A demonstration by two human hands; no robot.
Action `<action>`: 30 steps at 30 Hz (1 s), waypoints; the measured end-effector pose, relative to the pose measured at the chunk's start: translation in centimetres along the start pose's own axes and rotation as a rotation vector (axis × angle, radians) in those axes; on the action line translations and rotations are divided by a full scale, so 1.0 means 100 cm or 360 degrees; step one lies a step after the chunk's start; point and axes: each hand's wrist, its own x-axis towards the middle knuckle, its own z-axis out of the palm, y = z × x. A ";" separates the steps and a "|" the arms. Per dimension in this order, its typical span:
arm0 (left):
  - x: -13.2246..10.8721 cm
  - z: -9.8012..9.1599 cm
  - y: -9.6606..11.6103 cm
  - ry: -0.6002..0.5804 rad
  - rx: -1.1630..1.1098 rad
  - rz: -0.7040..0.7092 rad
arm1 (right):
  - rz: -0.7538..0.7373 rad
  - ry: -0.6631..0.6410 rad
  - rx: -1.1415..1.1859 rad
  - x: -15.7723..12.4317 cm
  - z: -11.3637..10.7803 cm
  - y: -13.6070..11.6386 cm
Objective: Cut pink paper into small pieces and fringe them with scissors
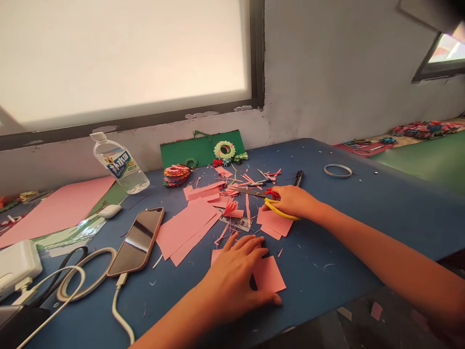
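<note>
My right hand [296, 199] is closed around the yellow and red handles of a pair of scissors [254, 192], whose dark blades point left over the paper scraps. Below it lie a few small pink paper pieces [274, 224]. My left hand [236, 276] rests with its fingers apart over a pink paper square [269, 275] near the table's front edge, covering part of it. Larger pink sheets [189, 225] overlap to the left of the scissors. A folded pink piece [230, 208] stands among thin offcuts in the middle.
A phone [138, 240] on a white cable, a tilted water bottle [121, 165] and a roll of tape [337, 170] lie on the blue table [341, 232]. Folded paper rings [177, 174] sit at the back by a green card [181, 152]. A black marker [299, 178] lies behind my right hand.
</note>
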 end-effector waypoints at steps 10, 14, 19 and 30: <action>0.008 0.006 0.003 0.0001 0.0040 -0.0067 | 0.0004 -0.0018 0.0060 -0.004 -0.005 -0.006; 0.006 0.004 0.004 0.0022 -0.0054 0.0021 | 0.0006 0.0009 0.0093 -0.003 -0.005 -0.006; 0.004 0.002 -0.001 0.0075 -0.0002 0.0150 | -0.0015 0.0128 0.0167 -0.003 -0.006 -0.006; 0.011 -0.003 -0.016 0.0451 -0.1064 -0.0091 | -0.0218 0.0230 0.0407 -0.007 -0.006 -0.014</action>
